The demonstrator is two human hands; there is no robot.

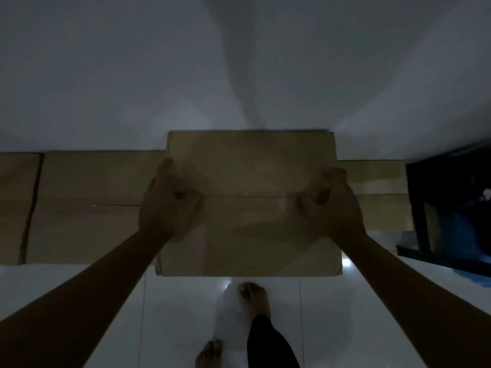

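A closed brown cardboard box (249, 181) with a taped centre seam is held in front of me, above a row of similar boxes and close to the white wall. My left hand (167, 200) grips its left edge, thumb on the top face. My right hand (332, 203) grips its right edge in the same way. The fingers of both hands are hidden behind the box's sides. The room is dim.
A row of brown cardboard boxes (87, 205) stands along the white wall (239, 62), with another box (377, 195) at the right. A dark rack (449, 208) holding blue things is at the far right. My bare feet (255, 296) stand on glossy white floor tiles.
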